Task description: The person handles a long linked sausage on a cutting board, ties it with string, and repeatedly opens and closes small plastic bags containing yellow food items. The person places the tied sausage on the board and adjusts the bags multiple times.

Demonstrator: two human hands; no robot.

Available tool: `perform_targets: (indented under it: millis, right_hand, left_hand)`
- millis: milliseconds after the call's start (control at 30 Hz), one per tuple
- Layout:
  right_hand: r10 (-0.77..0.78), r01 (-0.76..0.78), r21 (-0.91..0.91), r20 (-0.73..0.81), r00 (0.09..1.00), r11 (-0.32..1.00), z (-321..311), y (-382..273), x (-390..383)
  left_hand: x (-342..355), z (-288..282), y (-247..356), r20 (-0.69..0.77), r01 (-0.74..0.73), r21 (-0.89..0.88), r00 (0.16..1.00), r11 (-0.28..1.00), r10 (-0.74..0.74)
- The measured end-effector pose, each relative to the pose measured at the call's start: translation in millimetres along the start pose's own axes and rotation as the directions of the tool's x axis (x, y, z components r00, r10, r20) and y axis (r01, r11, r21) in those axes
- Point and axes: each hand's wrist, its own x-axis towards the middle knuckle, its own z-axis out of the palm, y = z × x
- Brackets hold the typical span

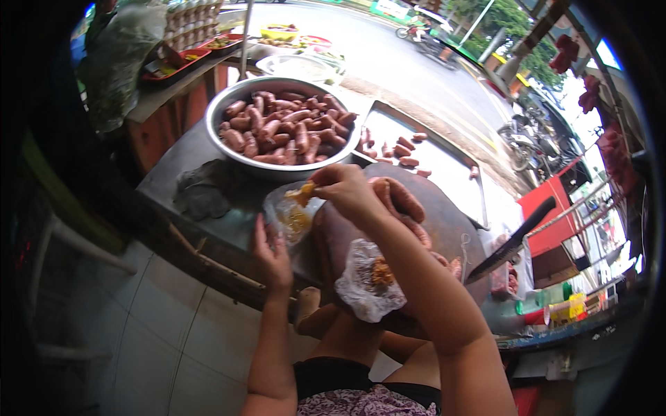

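Observation:
My right hand point(343, 193) pinches a yellow-orange piece of food point(303, 193) above the mouth of a clear plastic bag point(277, 205) with yellow sauce in it. Beside that bag is my left hand point(272, 255), fingers stretched out and holding nothing; whether it touches the plastic I cannot tell. Under my right forearm, a crumpled white plastic bag point(362, 295) lies spread on the round chopping board point(333, 253), with orange-brown crumbly food point(381, 272) on it. Linked raw sausages point(401, 197) rest on the board, partly hidden by my forearm.
A metal basin point(216, 141) heaped with sausages stands behind the board, next to a metal tray point(454, 163) holding several more. At right, a dark-handled knife point(510, 243) tilts upward. A grey crumpled cloth or bag point(201, 191) lies left. Egg trays point(194, 24) and the street are beyond.

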Motion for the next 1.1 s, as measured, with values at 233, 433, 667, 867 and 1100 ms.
perform_targets:
  millis: [233, 433, 667, 867, 1100]
  right_hand:
    - [0.17, -0.19, 0.346, 0.088, 0.981, 0.919, -12, -4, -19]
    - [0.172, -0.237, 0.644, 0.163, 0.971, 0.727, -9, 11, -17]
    - [0.05, -0.262, 0.819, 0.276, 0.96, 0.511, -22, 0, -31]
    - [-0.276, -0.232, 0.902, 0.342, 0.898, 0.363, -40, -48, -107]
    - [-0.442, -0.191, 0.953, 0.279, 0.852, 0.235, -41, -127, -215]
  left_hand:
    - [-1, 3, 17, -0.037, 0.02, -0.012, 0.999, 1.0, -0.02]
    - [-1, 1, 19, 0.0, 0.095, -0.003, 0.995, 0.995, -0.095]
    - [0, 2, 22, -0.014, 0.052, -0.012, 0.999, 0.999, -0.052]
    - [2, 2, 4, -0.053, 0.031, -0.005, 0.998, 1.0, -0.031]
    - [3, 2, -2, -0.037, 0.028, -0.048, 0.999, 0.998, -0.03]
